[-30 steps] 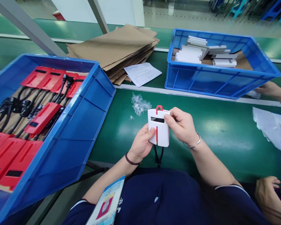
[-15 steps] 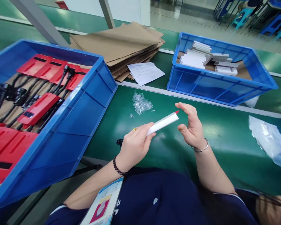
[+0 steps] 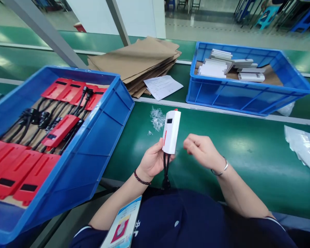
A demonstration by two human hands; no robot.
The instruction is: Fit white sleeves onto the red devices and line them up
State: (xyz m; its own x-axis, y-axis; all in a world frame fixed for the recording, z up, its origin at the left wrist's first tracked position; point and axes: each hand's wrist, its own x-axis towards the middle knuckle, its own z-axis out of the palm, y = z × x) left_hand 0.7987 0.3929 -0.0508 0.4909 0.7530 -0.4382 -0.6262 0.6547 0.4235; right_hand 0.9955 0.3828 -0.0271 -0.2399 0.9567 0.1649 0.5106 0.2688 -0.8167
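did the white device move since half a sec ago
Yes. In the left hand, the white device has swung from slanted and edge-on to upright, its top now closer to the clear plastic scraps on the belt.

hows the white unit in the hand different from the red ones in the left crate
The white unit has a white shell with a red stripe; the red units have plain red shells. The white unit is held nearly upright in the left hand; the red units lie flat in the blue crate. Both show a small dark window and black cables.
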